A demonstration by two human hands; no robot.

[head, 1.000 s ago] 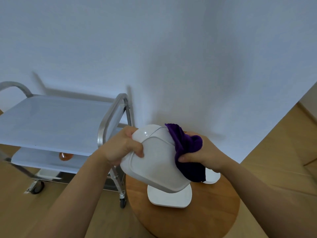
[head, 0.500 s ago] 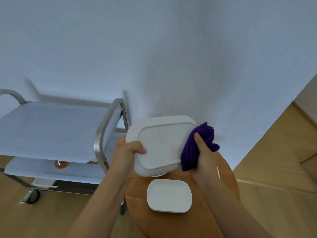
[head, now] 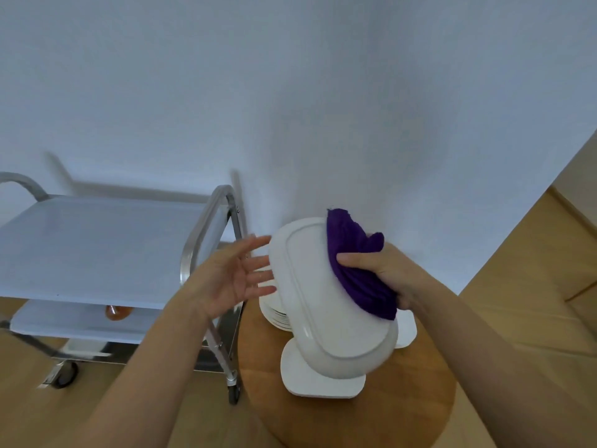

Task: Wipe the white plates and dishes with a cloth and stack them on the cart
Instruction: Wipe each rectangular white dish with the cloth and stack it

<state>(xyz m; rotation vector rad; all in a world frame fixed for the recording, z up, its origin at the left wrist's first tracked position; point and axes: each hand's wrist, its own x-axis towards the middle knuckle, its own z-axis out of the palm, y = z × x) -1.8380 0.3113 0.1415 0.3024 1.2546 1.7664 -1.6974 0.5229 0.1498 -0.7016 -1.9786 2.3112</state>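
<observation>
Round wooden table (head: 403, 412) beside a metal cart (head: 97, 240). Right hand (head: 384, 273) clamps a purple cloth (head: 358, 266) against a tilted white dish (head: 323, 305). Left hand (head: 226, 276) is spread, fingertips at the dish's edge.

I see a round wooden tabletop (head: 403, 412) at lower right with a white rectangular dish (head: 318, 384) lying flat near its front, a stack of white plates (head: 274, 313) at its back left edge, and another white dish (head: 407, 331) partly hidden at the back right. Just left stands a steel cart (head: 206, 234); its top shelf (head: 97, 247) looks bare, and a small orange object (head: 118, 312) sits on the lower shelf (head: 77, 324).
</observation>
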